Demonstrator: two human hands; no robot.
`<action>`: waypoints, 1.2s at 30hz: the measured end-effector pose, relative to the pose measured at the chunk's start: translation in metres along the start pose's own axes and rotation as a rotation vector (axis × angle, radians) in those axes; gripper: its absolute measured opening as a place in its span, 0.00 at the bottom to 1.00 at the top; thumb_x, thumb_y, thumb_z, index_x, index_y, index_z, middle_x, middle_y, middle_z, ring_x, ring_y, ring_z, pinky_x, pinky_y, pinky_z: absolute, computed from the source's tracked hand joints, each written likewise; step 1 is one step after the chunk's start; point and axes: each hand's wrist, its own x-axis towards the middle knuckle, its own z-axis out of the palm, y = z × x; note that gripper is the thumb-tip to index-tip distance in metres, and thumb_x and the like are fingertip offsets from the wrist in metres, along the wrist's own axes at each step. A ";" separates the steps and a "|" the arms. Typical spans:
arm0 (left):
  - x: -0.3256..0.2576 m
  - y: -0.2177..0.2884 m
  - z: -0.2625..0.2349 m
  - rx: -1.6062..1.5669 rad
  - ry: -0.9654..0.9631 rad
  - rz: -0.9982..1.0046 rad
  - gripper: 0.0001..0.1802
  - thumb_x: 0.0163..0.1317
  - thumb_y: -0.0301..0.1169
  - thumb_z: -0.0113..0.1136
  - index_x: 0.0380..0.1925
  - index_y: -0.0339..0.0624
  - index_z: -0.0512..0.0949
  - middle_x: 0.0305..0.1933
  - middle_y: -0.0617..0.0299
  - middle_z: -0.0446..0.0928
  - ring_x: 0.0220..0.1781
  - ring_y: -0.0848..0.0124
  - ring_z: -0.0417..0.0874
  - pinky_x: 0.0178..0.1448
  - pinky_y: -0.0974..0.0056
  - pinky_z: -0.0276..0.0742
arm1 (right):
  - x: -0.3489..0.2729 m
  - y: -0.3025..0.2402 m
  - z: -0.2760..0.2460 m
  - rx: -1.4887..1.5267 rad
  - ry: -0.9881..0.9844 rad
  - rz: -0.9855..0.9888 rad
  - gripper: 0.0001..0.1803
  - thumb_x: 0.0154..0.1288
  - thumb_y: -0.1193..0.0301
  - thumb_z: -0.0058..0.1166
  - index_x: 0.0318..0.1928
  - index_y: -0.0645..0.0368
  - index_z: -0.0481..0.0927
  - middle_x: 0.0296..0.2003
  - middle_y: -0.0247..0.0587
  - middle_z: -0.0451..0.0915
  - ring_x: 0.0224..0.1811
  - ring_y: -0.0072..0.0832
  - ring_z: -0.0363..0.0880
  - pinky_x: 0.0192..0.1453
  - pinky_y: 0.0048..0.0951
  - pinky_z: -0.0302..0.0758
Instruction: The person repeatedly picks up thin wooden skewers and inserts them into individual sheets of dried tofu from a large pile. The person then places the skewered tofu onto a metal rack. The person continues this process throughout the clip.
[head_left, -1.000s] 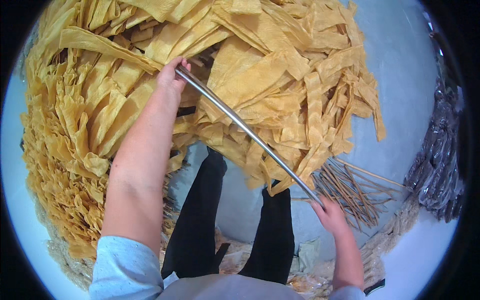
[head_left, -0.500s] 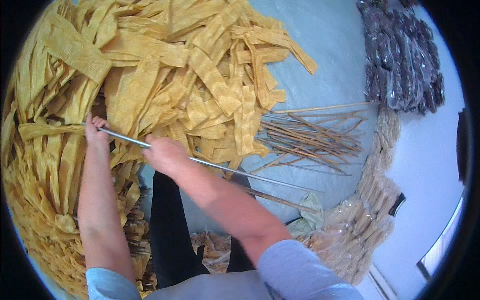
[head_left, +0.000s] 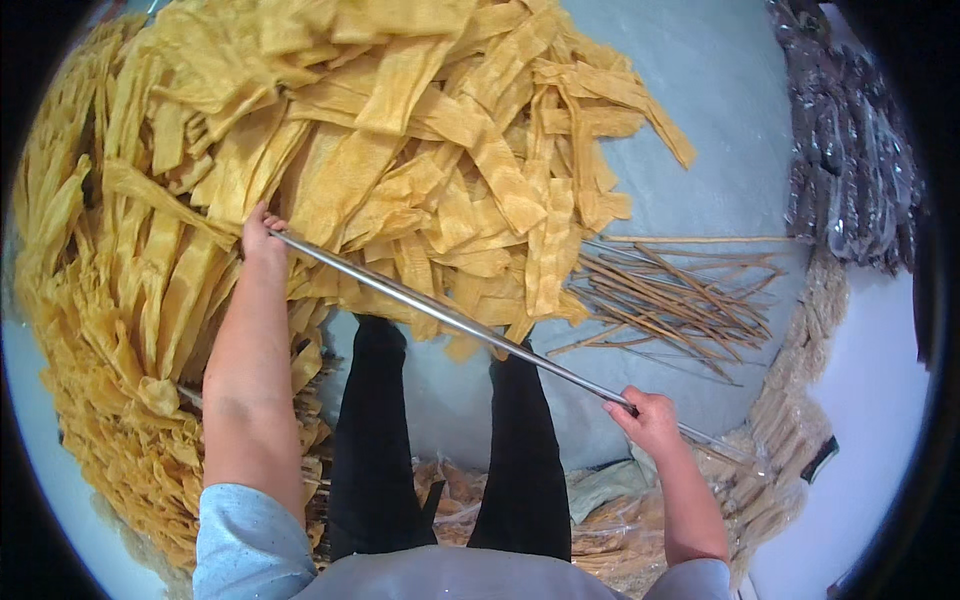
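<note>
Now, starting at your left, long yellow strips (head_left: 130, 300) hang in a dense mass down the left side, and more of them lie heaped (head_left: 420, 150) across the top and centre, over a pale blue-grey floor (head_left: 720, 130). Your left hand (head_left: 258, 236) is raised against those strips, its grip clamped around the upper end of a long metal rod (head_left: 450, 320). That rod runs on a slant from your left hand, down and to the right, passing under the lower edge of the heap and above your two black-trousered legs (head_left: 440, 440). Several strips drape right against the rod near its middle. Your right hand (head_left: 648, 420) has its grip closed on the rod near its lower end, with a short length of rod showing beyond it. Just past the heap, to the right, a loose bundle of thin brown sticks (head_left: 670, 295) lies on the floor, apart from the rod. Farther right, at the top corner, dark grey bundles (head_left: 850, 150) are stacked, and pale bundles wrapped in clear plastic (head_left: 790, 440) curve along the lower right.
</note>
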 end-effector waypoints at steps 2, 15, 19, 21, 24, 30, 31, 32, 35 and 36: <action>-0.037 -0.026 0.020 -0.058 -0.067 0.134 0.14 0.65 0.31 0.54 0.22 0.48 0.63 0.16 0.71 0.58 0.13 0.79 0.56 0.14 0.74 0.57 | 0.007 -0.005 0.013 0.067 -0.051 0.032 0.18 0.58 0.53 0.56 0.31 0.55 0.75 0.23 0.45 0.78 0.27 0.46 0.78 0.32 0.42 0.74; -0.079 -0.090 0.040 -0.145 -0.175 -0.092 0.09 0.62 0.27 0.57 0.23 0.43 0.71 0.21 0.64 0.74 0.22 0.73 0.76 0.25 0.71 0.76 | 0.102 0.035 0.054 -0.042 0.043 -0.080 0.16 0.67 0.56 0.45 0.43 0.55 0.72 0.31 0.52 0.80 0.34 0.54 0.77 0.38 0.50 0.73; -0.085 -0.104 0.014 0.079 -0.102 -0.175 0.05 0.62 0.28 0.56 0.32 0.37 0.73 0.27 0.62 0.76 0.28 0.71 0.79 0.33 0.70 0.83 | 0.084 0.164 0.046 -0.108 0.070 -0.034 0.17 0.65 0.58 0.47 0.49 0.55 0.73 0.40 0.52 0.79 0.44 0.49 0.77 0.47 0.48 0.73; -0.099 -0.110 0.008 0.233 -0.098 -0.115 0.14 0.60 0.32 0.60 0.44 0.40 0.72 0.47 0.58 0.72 0.47 0.65 0.75 0.51 0.59 0.78 | 0.085 0.203 0.047 -0.169 0.138 0.043 0.18 0.62 0.61 0.51 0.50 0.55 0.73 0.41 0.51 0.79 0.47 0.48 0.75 0.51 0.46 0.71; -0.118 -0.091 0.004 0.267 -0.165 -0.042 0.24 0.58 0.32 0.61 0.54 0.45 0.68 0.64 0.55 0.56 0.66 0.60 0.58 0.64 0.49 0.66 | 0.099 0.219 0.048 -0.343 0.045 0.265 0.26 0.58 0.63 0.55 0.57 0.53 0.68 0.50 0.53 0.73 0.51 0.50 0.72 0.53 0.46 0.71; -0.085 -0.019 0.008 0.238 0.150 -0.044 0.40 0.48 0.58 0.63 0.55 0.49 0.64 0.54 0.54 0.62 0.57 0.61 0.66 0.55 0.55 0.71 | 0.169 0.111 0.054 -0.108 0.056 -0.008 0.29 0.57 0.69 0.55 0.60 0.54 0.66 0.54 0.55 0.71 0.56 0.51 0.70 0.58 0.43 0.69; -0.085 -0.008 0.011 0.276 0.170 -0.059 0.39 0.50 0.60 0.62 0.55 0.49 0.66 0.53 0.54 0.64 0.55 0.61 0.66 0.54 0.55 0.71 | 0.184 0.048 0.041 -0.072 -0.010 -0.036 0.26 0.58 0.70 0.55 0.58 0.57 0.68 0.52 0.55 0.74 0.55 0.49 0.72 0.58 0.41 0.69; -0.079 0.004 0.014 0.312 0.180 -0.076 0.38 0.51 0.61 0.60 0.55 0.49 0.67 0.52 0.53 0.66 0.54 0.62 0.67 0.53 0.55 0.70 | 0.198 -0.001 0.034 -0.045 -0.004 -0.139 0.25 0.58 0.70 0.54 0.57 0.58 0.69 0.51 0.55 0.75 0.54 0.49 0.72 0.57 0.41 0.70; -0.062 0.018 0.000 0.456 0.082 -0.029 0.45 0.46 0.70 0.58 0.55 0.50 0.68 0.50 0.57 0.70 0.48 0.65 0.70 0.50 0.56 0.70 | 0.238 -0.152 0.027 0.038 0.093 -0.426 0.20 0.61 0.70 0.52 0.54 0.60 0.72 0.48 0.53 0.76 0.51 0.48 0.74 0.56 0.39 0.71; -0.063 0.023 -0.002 0.456 0.047 -0.015 0.45 0.46 0.70 0.58 0.56 0.49 0.68 0.51 0.57 0.70 0.49 0.65 0.70 0.50 0.56 0.69 | 0.250 -0.202 0.027 0.112 0.124 -0.583 0.19 0.61 0.71 0.51 0.54 0.58 0.73 0.47 0.52 0.76 0.51 0.48 0.74 0.56 0.39 0.71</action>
